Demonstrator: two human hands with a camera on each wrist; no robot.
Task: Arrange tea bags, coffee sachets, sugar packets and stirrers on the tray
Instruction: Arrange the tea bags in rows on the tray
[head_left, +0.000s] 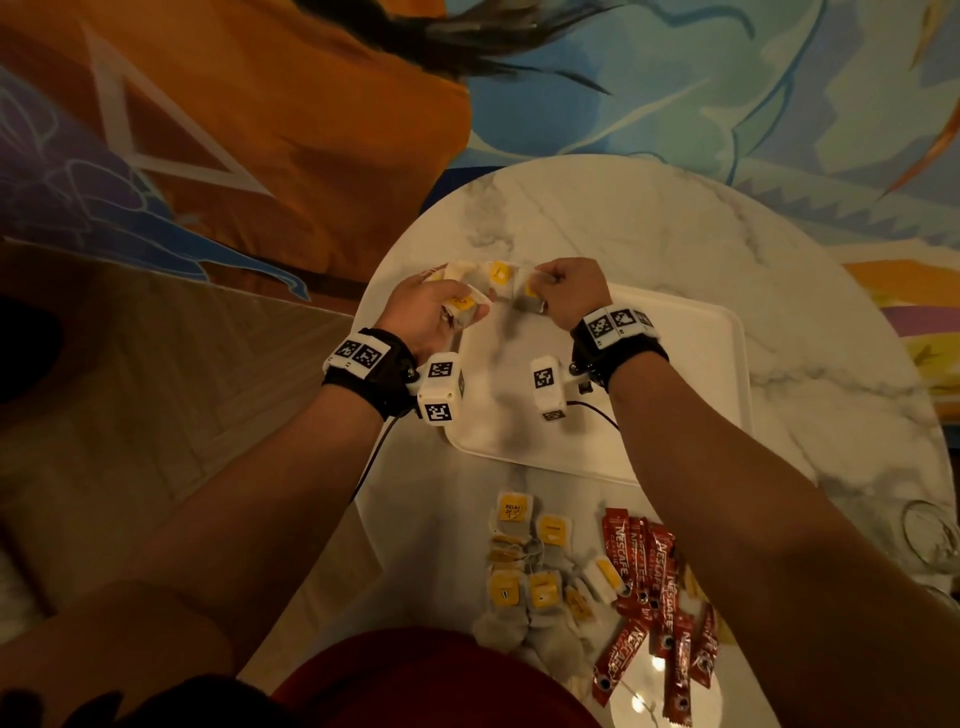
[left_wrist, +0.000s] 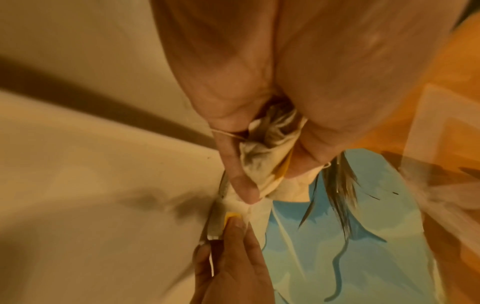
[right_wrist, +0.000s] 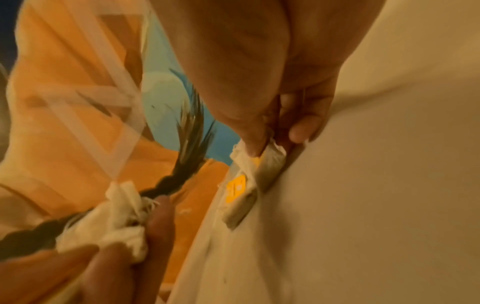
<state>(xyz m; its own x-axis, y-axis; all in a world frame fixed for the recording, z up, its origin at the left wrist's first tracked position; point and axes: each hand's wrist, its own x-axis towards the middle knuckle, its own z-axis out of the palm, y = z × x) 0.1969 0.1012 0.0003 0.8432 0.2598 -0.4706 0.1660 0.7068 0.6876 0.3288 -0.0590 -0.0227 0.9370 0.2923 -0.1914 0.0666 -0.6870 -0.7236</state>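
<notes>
**Tea bags in both hands at far edge of tray: handling notes**

The tea bags under handling are held as a small cluster above the far left corner of the tray, strung between the two hands. They are soft paper pouches with yellow tags and thin strings. They are judged very light, limp and easily crumpled, and the paper is likely to tear if pulled hard. The strings appear tangled among the bags, so separation by tugging risks ripping a tag or a pouch.

The left hand has its grip closed round a bunch of bags; the left wrist view shows thumb and fingers pinching crumpled paper. The right hand has its grip closed on one bag, thumb and fingertip pinching its top edge, as the right wrist view shows. A second bag with a yellow tag hangs just below it against the tray rim.

Recommended hold: the flat body of the pouch or its sealed top edge, with a light pinch, not the string.

The tray surface shows no items laid down; the arranging is judged to be at an early stage.

On the bench nearer the person lies a loose pile of further tea bags, and just beside it red coffee sachets, stiffer and slicker foil sticks. Sugar packets and stirrers cannot be identified in these views.
</notes>
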